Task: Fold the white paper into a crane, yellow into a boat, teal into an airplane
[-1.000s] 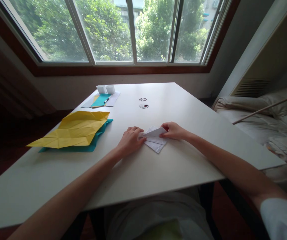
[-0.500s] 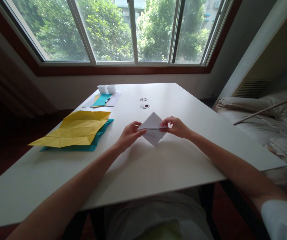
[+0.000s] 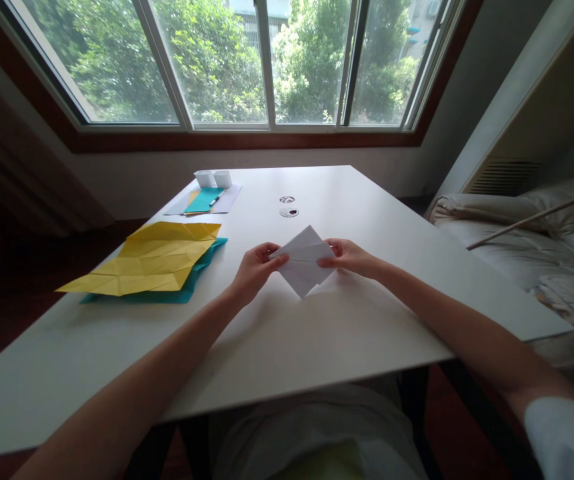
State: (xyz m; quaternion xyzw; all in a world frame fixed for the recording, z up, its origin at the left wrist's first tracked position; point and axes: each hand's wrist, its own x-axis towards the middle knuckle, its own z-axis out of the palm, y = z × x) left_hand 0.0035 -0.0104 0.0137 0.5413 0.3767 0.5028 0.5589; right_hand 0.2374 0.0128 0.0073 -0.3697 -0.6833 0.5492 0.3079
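Paper, white and folded, hung just above table, left hand and right hand each pinching one side corner. Uneven pull could have skewed its creases or torn it. Yellow sheet lay left, white boxes farther back.

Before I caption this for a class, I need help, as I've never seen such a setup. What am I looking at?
No machine here: these are a person's bare hands, seen by a camera worn on that person's head, looking forward and down. The left hand and right hand pinch opposite sides of a folded white paper at a white table. On the table's left lies a creased yellow sheet, over a blue-green sheet. Farther back are a pen on flat papers and two small white boxes.
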